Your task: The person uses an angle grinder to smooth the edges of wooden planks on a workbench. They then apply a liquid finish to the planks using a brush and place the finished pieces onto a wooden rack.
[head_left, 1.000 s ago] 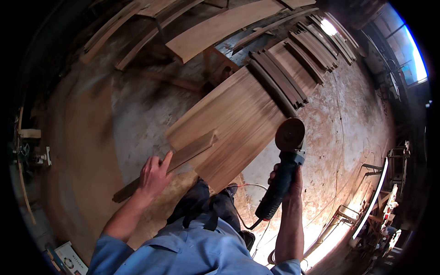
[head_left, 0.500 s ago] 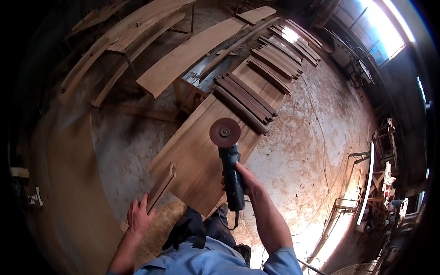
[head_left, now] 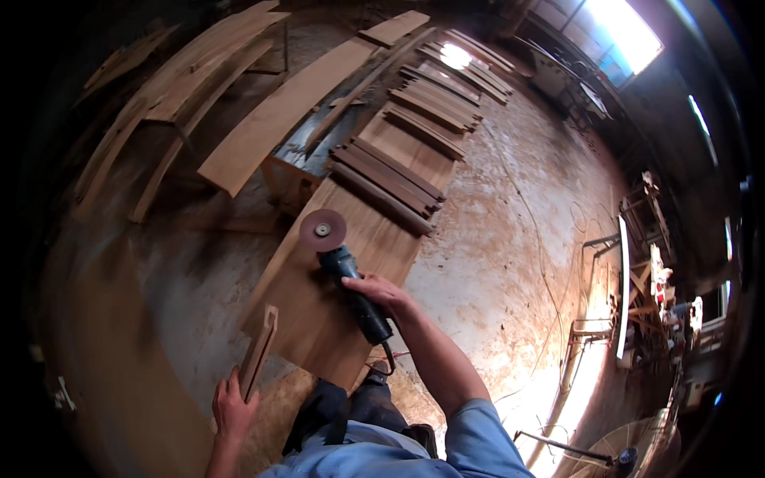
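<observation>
In my right hand (head_left: 376, 291) is a dark angle grinder (head_left: 355, 293), my fingers wrapped round its body. A round reddish-brown sanding disc (head_left: 322, 230) on its head faces up, above the wide plank. My left hand (head_left: 233, 405) grips the lower end of a narrow wooden strip (head_left: 260, 350), which has a notched upper end and stands tilted beside the plank's near left corner. Beneath the grinder lies a broad wooden plank (head_left: 319, 334). Across it rest several dark wooden strips (head_left: 386, 187) side by side. The grinder's cord (head_left: 389, 358) drops from its rear end.
More strips (head_left: 434, 107) lie farther along the plank. Long boards (head_left: 279, 119) and benches with curved-looking planks (head_left: 171, 95) stand to the left. A cable (head_left: 518, 191) runs over the stained floor on the right. A round fan cage (head_left: 637, 446) stands at the lower right.
The grinder has swung leftward, its disc now nearer the plank's left edge and tilted left. My left hand has lowered slightly with the strip, now more upright. The whole view has shifted.
</observation>
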Demonstrator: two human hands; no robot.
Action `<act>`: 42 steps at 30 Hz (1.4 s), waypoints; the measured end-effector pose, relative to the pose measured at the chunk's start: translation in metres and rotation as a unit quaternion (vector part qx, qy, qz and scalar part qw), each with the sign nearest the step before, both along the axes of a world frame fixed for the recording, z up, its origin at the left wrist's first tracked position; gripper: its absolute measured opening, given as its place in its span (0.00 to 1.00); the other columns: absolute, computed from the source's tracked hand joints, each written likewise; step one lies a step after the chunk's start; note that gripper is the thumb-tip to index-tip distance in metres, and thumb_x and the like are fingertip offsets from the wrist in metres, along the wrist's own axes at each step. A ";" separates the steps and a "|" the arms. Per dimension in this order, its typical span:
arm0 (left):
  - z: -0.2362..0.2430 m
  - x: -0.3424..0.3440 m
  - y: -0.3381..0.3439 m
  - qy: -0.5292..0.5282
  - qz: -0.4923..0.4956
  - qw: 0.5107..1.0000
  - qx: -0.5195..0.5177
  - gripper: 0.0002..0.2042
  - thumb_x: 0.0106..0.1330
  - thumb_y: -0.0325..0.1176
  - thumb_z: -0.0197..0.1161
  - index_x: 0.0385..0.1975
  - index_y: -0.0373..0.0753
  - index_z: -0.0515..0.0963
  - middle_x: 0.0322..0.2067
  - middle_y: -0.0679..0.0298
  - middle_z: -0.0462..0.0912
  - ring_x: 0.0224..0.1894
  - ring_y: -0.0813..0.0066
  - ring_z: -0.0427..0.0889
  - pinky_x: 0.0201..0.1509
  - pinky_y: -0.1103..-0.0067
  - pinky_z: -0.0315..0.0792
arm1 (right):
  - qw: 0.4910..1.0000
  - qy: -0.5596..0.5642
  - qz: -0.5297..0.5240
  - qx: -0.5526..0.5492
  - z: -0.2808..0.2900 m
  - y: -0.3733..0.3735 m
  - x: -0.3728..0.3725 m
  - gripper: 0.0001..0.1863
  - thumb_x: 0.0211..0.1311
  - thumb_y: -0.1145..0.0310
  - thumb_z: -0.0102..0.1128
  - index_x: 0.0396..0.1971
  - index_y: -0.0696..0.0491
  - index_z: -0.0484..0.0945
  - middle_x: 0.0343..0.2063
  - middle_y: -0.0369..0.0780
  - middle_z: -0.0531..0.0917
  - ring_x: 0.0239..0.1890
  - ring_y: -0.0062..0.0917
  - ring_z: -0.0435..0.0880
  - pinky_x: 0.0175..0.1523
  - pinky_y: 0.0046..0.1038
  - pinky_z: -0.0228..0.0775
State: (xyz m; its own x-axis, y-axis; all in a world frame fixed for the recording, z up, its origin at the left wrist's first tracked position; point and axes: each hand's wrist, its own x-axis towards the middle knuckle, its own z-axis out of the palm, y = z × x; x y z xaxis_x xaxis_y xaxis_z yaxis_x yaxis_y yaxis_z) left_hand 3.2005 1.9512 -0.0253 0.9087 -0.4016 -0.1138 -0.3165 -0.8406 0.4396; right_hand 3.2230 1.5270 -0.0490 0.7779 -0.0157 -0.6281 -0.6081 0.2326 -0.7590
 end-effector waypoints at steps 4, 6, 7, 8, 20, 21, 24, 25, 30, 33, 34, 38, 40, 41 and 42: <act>0.001 0.000 0.004 0.023 -0.011 1.000 -0.003 0.35 0.49 0.32 0.71 0.61 0.38 0.70 0.42 0.47 0.77 0.44 0.46 0.79 0.48 0.60 0.75 | 0.998 0.016 0.042 -0.050 -0.003 -0.011 0.006 0.39 0.55 0.42 0.68 0.58 0.57 0.74 0.41 0.40 0.82 0.41 0.25 0.81 0.49 0.30 0.73; 0.002 -0.001 0.004 0.044 -0.006 0.999 0.011 0.36 0.48 0.32 0.72 0.62 0.38 0.69 0.42 0.47 0.77 0.44 0.46 0.79 0.48 0.60 0.74 | 0.983 -0.011 0.078 -0.167 0.001 -0.013 0.006 0.40 0.53 0.42 0.69 0.57 0.58 0.75 0.42 0.42 0.83 0.43 0.28 0.82 0.50 0.31 0.73; 0.003 0.000 0.005 0.056 -0.004 0.998 0.019 0.36 0.48 0.33 0.72 0.62 0.38 0.69 0.42 0.47 0.77 0.45 0.46 0.79 0.48 0.60 0.75 | 0.970 -0.010 0.093 -0.226 0.003 -0.012 0.006 0.40 0.52 0.43 0.70 0.57 0.59 0.75 0.42 0.43 0.83 0.45 0.30 0.82 0.51 0.32 0.73; 0.004 0.001 0.004 0.063 -0.002 0.998 0.021 0.36 0.49 0.33 0.72 0.62 0.38 0.70 0.42 0.47 0.77 0.45 0.46 0.79 0.48 0.60 0.75 | 0.960 -0.019 0.099 -0.262 0.006 -0.010 0.007 0.40 0.51 0.44 0.71 0.56 0.59 0.75 0.42 0.45 0.83 0.45 0.31 0.83 0.52 0.32 0.73; 0.024 0.001 -0.024 -0.008 -0.031 0.999 0.000 0.34 0.50 0.37 0.73 0.60 0.40 0.72 0.37 0.51 0.79 0.42 0.48 0.80 0.44 0.61 0.77 | 0.804 -0.091 0.074 -0.583 -0.002 0.016 0.008 0.28 0.54 0.54 0.70 0.47 0.58 0.76 0.34 0.55 0.84 0.40 0.51 0.83 0.45 0.45 0.76; 0.025 0.000 -0.029 -0.020 -0.035 0.999 -0.003 0.34 0.50 0.37 0.73 0.60 0.40 0.72 0.36 0.51 0.79 0.41 0.49 0.80 0.44 0.61 0.77 | 0.802 -0.098 0.087 -0.582 0.001 0.018 0.007 0.28 0.56 0.54 0.68 0.49 0.60 0.75 0.38 0.54 0.83 0.45 0.50 0.82 0.51 0.44 0.74; 0.031 -0.008 -0.039 -0.030 -0.050 0.998 -0.001 0.33 0.50 0.36 0.72 0.60 0.40 0.72 0.37 0.51 0.79 0.42 0.49 0.81 0.44 0.62 0.78 | 0.801 -0.138 0.080 -0.577 0.007 0.020 -0.005 0.33 0.56 0.53 0.68 0.54 0.60 0.70 0.48 0.54 0.78 0.54 0.47 0.76 0.58 0.42 0.70; 0.031 -0.011 -0.046 -0.027 -0.060 0.998 -0.002 0.33 0.50 0.35 0.72 0.60 0.40 0.72 0.37 0.51 0.79 0.42 0.49 0.81 0.45 0.62 0.78 | 0.791 -0.154 0.065 -0.588 0.010 0.020 -0.014 0.34 0.56 0.53 0.68 0.56 0.60 0.69 0.50 0.54 0.77 0.55 0.48 0.75 0.58 0.42 0.70; 0.034 -0.036 -0.110 0.061 -0.110 0.991 -0.040 0.32 0.51 0.29 0.68 0.61 0.35 0.71 0.47 0.47 0.79 0.49 0.46 0.80 0.51 0.63 0.76 | 0.919 -0.178 -0.124 -0.329 0.012 0.000 -0.105 0.33 0.58 0.57 0.69 0.57 0.59 0.69 0.48 0.51 0.79 0.50 0.40 0.79 0.54 0.38 0.72; 0.042 -0.072 -0.166 0.112 -0.181 0.975 -0.064 0.31 0.52 0.29 0.69 0.60 0.37 0.72 0.44 0.47 0.78 0.47 0.47 0.80 0.49 0.63 0.76 | 0.942 -0.144 -0.204 -0.224 0.021 0.030 -0.191 0.31 0.62 0.57 0.66 0.58 0.62 0.68 0.46 0.46 0.82 0.46 0.30 0.83 0.54 0.29 0.74; 0.045 -0.090 -0.183 0.131 -0.206 0.967 -0.076 0.31 0.52 0.29 0.69 0.61 0.37 0.71 0.44 0.47 0.78 0.47 0.46 0.80 0.49 0.62 0.75 | 0.951 -0.142 -0.226 -0.156 0.028 0.039 -0.220 0.31 0.61 0.56 0.66 0.56 0.62 0.69 0.46 0.46 0.82 0.46 0.29 0.83 0.52 0.29 0.76; 0.047 -0.171 -0.271 0.128 -0.336 0.933 -0.001 0.35 0.52 0.29 0.69 0.64 0.35 0.67 0.41 0.47 0.76 0.45 0.46 0.79 0.50 0.61 0.74 | 0.928 -0.106 -0.345 0.095 0.027 0.000 -0.317 0.27 0.63 0.55 0.65 0.51 0.61 0.71 0.42 0.42 0.83 0.42 0.26 0.84 0.43 0.28 0.80; 0.047 -0.218 -0.319 0.148 -0.363 0.919 0.036 0.36 0.52 0.29 0.68 0.65 0.33 0.65 0.46 0.46 0.77 0.49 0.49 0.79 0.53 0.63 0.73 | 0.898 -0.124 -0.402 0.124 0.028 -0.036 -0.369 0.25 0.64 0.55 0.65 0.49 0.59 0.72 0.39 0.41 0.83 0.39 0.24 0.84 0.38 0.27 0.79; 0.048 -0.241 -0.348 0.185 -0.389 0.902 0.011 0.36 0.52 0.30 0.69 0.65 0.33 0.65 0.49 0.46 0.77 0.51 0.51 0.79 0.54 0.65 0.73 | 0.887 -0.106 -0.426 0.139 0.030 -0.058 -0.396 0.23 0.64 0.56 0.65 0.48 0.59 0.72 0.37 0.40 0.83 0.38 0.23 0.84 0.36 0.26 0.79; 0.046 -0.264 -0.372 0.225 -0.414 0.882 -0.024 0.36 0.52 0.30 0.69 0.65 0.33 0.65 0.51 0.45 0.77 0.52 0.54 0.80 0.55 0.66 0.73 | 0.864 -0.122 -0.467 0.141 0.032 -0.076 -0.429 0.20 0.66 0.56 0.63 0.46 0.57 0.75 0.35 0.38 0.84 0.36 0.22 0.83 0.38 0.27 0.79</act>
State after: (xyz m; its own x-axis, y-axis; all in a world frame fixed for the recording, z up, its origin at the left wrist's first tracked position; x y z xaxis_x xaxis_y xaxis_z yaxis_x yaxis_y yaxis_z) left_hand 2.9368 1.5790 0.0210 0.1688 -0.9204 -0.3526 -0.5979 -0.3800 0.7058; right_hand 2.7940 1.4515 -0.0173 0.6181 -0.5819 -0.5286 0.1156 0.7324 -0.6710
